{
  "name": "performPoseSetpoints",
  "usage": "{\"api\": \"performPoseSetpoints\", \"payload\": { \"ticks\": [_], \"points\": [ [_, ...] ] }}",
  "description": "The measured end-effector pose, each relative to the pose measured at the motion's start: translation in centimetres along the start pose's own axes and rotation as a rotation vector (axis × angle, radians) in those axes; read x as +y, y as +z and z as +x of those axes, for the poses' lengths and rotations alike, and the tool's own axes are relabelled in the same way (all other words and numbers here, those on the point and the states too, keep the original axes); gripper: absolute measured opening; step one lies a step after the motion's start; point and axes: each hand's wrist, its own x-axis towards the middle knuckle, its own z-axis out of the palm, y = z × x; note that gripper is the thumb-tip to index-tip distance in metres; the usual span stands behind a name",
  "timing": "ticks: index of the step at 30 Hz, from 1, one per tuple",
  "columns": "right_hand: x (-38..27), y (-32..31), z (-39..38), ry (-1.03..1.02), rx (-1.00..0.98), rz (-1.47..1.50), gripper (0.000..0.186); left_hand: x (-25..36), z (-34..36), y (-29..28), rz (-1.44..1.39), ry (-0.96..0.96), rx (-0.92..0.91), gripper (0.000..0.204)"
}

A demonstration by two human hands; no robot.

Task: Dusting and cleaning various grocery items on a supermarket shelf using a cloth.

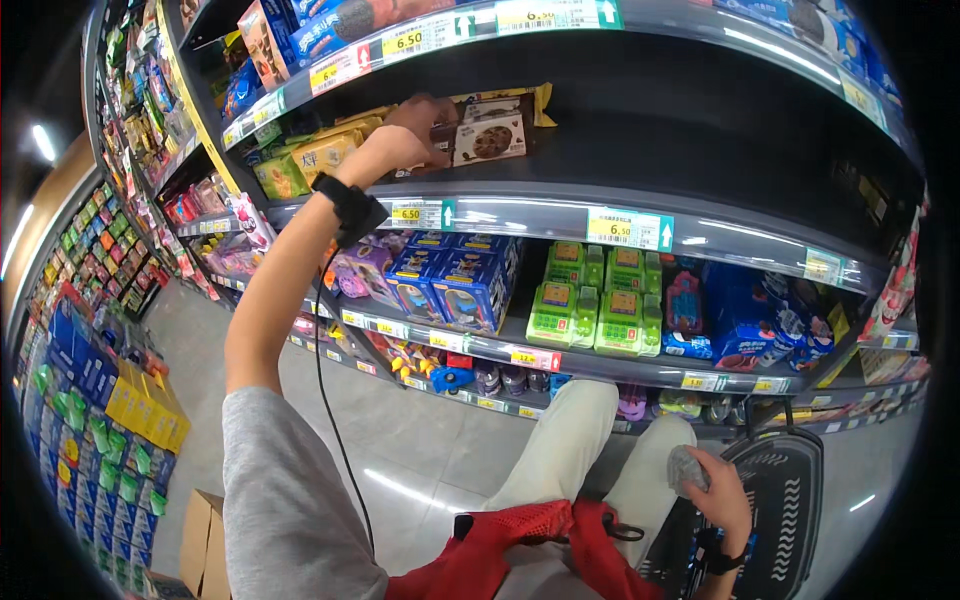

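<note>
My left hand (425, 128) reaches onto the middle shelf, its fingers closed round the end of a brown cookie box (490, 138) with a cookie picture on its front. A yellow packet (543, 104) shows behind that box. To the left of my hand stand yellow biscuit packs (325, 152) and a green pack (280, 178). Low at the right, in front of my knee, my right hand (722, 490) is closed on a crumpled grey cloth (687, 470). Both wrists wear black bands, and a thin cable hangs from the left one.
The shelf below carries blue boxes (465, 285) and green toy-like packs (620, 310). Price tags line the shelf edge (520, 215). A black basket (785, 510) stands at my right. Stacked cartons (90, 420) and an open cardboard box (205, 545) are on the left floor.
</note>
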Motion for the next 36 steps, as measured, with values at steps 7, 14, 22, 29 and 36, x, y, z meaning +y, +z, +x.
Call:
{"api": "performPoseSetpoints", "payload": {
  "ticks": [7, 14, 22, 29, 36],
  "points": [
    [-1.0, 0.6, -1.4, 0.01, 0.039, -0.06, 0.055, 4.6, -4.1, -5.3, 0.036, -0.131, 0.111, 0.043],
    [-1.0, 1.8, 0.5, 0.106, -0.009, 0.177, 0.05, 13.5, -10.5, -6.0, -0.915, -0.39, -0.514, 0.071],
    [-5.7, 4.2, 4.7, -0.074, 0.506, 0.673, 0.037, 25.8, -20.5, 13.4, -2.131, -0.851, -1.053, 0.071],
    [-10.0, 11.1, 6.4, -0.563, 0.232, 0.121, 0.052, 32.6, -23.0, 20.7, -2.798, -1.106, -1.15, 0.072],
    [-7.6, 9.2, 8.2, -0.693, -0.019, -0.217, 0.065, 33.5, -23.2, 18.8, -2.973, -1.24, -0.868, 0.062]
  ]
}}
